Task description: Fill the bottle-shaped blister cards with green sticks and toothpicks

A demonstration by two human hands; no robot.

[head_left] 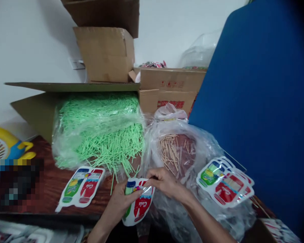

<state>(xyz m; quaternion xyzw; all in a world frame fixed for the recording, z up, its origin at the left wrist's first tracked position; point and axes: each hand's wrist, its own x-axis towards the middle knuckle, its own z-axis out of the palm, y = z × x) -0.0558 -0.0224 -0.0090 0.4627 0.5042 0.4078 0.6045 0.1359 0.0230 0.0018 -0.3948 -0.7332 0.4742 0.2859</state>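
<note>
A white pouch [143,206] printed with a red Cola bottle and a green bottle is held low at the front, at the table's edge. My left hand [120,199] grips its left side, the thumb lying across the printed front. At its upper right edge, my right hand [164,182] has its fingers closed on the pouch; whether they also hold a stick is hidden. A matching pouch [82,187] lies flat on the table to the left. To the right, several more pouches [225,182] overlap in a pile on clear plastic.
Many thin green sticks [111,141] spill from a plastic bag before an open cardboard box [32,111]. Tan sticks [170,152] lie in another clear bag [207,135]. Cardboard boxes [106,55] stand behind; a blue panel [255,101] borders the right. A yellow fan [5,145] sits left.
</note>
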